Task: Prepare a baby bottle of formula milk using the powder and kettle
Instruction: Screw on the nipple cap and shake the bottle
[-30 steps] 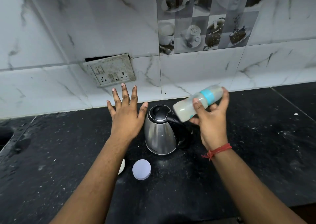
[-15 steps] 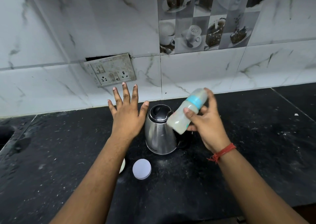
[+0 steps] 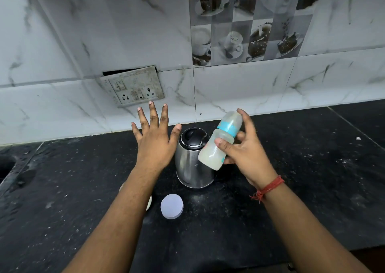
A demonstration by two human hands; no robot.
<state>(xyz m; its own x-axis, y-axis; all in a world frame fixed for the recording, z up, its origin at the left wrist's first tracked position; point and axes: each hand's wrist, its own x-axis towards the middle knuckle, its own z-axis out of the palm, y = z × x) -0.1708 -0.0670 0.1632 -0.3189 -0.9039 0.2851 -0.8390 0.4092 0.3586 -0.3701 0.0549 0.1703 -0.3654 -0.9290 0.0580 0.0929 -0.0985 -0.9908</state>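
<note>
My right hand (image 3: 248,154) grips a baby bottle (image 3: 218,145) with a blue collar, capped and holding pale milky liquid. The bottle is tilted, its top pointing up and to the right, in the air in front of the steel kettle (image 3: 190,168). The kettle stands upright on the black counter (image 3: 312,179) with its black lid down. My left hand (image 3: 155,142) hovers flat to the left of the kettle, fingers spread, holding nothing. A round white lid (image 3: 172,206) lies on the counter before the kettle. A pale object (image 3: 149,204) is mostly hidden under my left forearm.
A marble-tiled wall (image 3: 250,89) rises right behind the kettle, with a loose switch-and-socket plate (image 3: 133,87) above my left hand. A sink opening (image 3: 6,166) shows at the far left edge. White powder specks dust the counter.
My right hand has swung the bottle from nearly level to steeper, its base dropping toward the kettle and moving left. The left hand has stayed spread in place.
</note>
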